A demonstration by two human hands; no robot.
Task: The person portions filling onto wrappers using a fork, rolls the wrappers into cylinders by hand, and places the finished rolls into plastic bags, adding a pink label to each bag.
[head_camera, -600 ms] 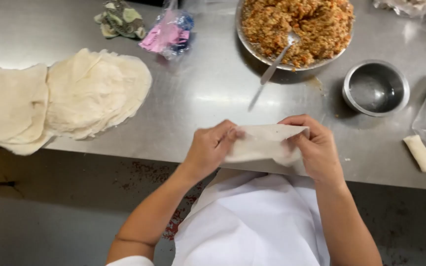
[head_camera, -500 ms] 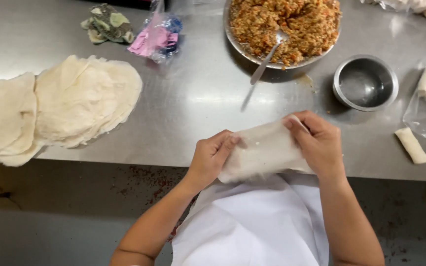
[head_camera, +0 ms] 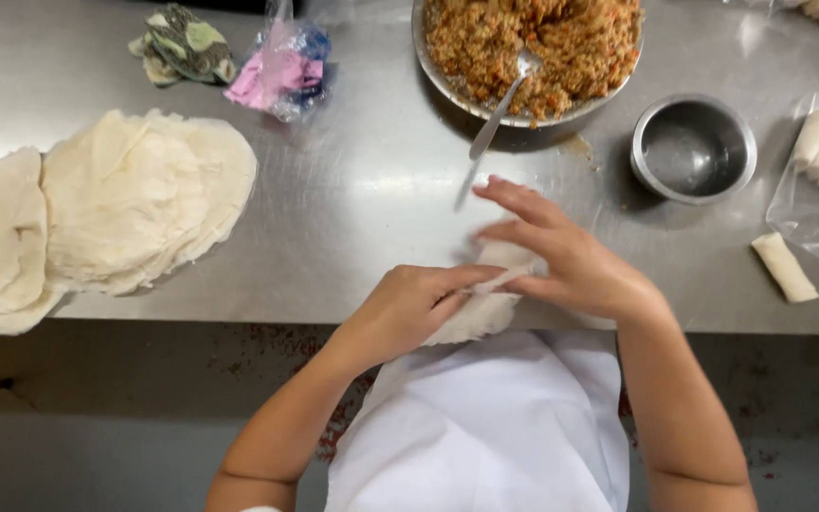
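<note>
Pale thin wrapper, partly folded, at counter's near edge.

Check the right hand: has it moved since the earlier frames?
Yes. The right hand has shifted forward over the thin white wrapper, its fingers now closer to the metal spoon handle resting in the large filling bowl.

Head view, steeply down, close.
</note>
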